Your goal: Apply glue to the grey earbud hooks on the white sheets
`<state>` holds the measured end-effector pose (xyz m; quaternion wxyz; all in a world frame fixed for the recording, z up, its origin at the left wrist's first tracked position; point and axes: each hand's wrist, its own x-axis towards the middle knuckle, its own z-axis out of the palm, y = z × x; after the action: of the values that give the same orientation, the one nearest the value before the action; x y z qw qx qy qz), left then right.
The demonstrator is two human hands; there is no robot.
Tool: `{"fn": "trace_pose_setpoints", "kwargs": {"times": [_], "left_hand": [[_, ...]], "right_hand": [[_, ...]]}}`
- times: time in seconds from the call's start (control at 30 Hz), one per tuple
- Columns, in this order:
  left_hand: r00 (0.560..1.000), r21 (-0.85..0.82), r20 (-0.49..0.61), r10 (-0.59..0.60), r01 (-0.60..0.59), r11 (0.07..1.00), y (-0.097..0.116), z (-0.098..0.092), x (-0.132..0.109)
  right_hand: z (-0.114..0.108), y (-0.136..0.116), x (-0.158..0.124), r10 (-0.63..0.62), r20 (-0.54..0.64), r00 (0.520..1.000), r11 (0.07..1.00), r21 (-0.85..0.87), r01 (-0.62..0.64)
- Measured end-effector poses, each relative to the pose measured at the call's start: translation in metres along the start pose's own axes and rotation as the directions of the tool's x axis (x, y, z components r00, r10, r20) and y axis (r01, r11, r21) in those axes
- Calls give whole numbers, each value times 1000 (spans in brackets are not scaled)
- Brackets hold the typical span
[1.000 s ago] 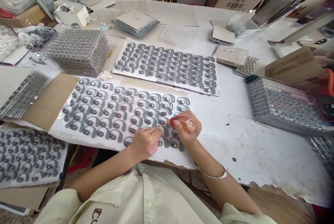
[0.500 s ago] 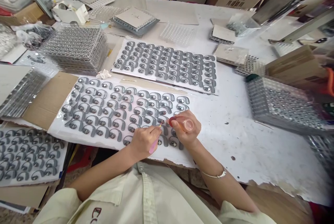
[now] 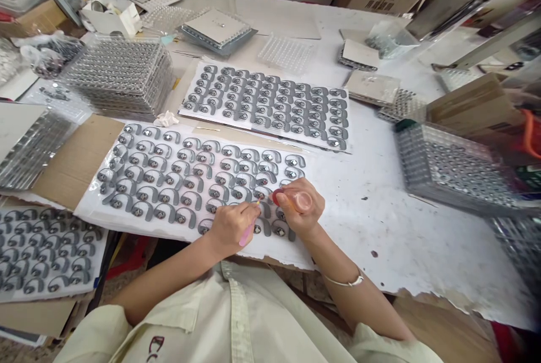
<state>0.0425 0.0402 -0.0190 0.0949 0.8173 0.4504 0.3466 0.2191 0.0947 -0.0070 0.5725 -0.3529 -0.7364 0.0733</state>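
Note:
My right hand [image 3: 305,211] is closed round a small translucent bottle [image 3: 301,202] with a red top, its tip pointing left over the near sheet. My left hand [image 3: 232,225] is closed on a thin pink stick [image 3: 245,235] with a yellowish tip. The tip of the stick and the bottle's nozzle are close together above one of the parts. Under both hands lies a white sheet [image 3: 95,205] carrying rows of grey curved, hook-shaped parts [image 3: 192,201], each with a round metallic piece. Some parts are hidden beneath my hands.
A second sheet [image 3: 192,114] with similar grey parts lies behind, another [image 3: 46,292] at the lower left. Stacked clear trays [image 3: 122,78] stand at the back left, more trays [image 3: 456,168] at the right. A cardboard piece [image 3: 78,163] lies left of the near sheet.
Both hands stay nearly where they were, still holding the bottle and the stick. The whole view has shifted very slightly.

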Motion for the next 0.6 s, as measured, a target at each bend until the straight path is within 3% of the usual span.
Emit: {"fn": "trace_pose_setpoints", "kwargs": {"times": [0.23, 0.6], "left_hand": [[998, -30, 38, -43, 44, 999, -1, -2, 3], [984, -228, 86, -158, 173, 958, -10, -8, 9]], "right_hand": [[-1, 2, -3, 14, 13, 1000, 1000, -6, -14], [-1, -2, 0, 45, 33, 998, 999, 26, -46]]}}
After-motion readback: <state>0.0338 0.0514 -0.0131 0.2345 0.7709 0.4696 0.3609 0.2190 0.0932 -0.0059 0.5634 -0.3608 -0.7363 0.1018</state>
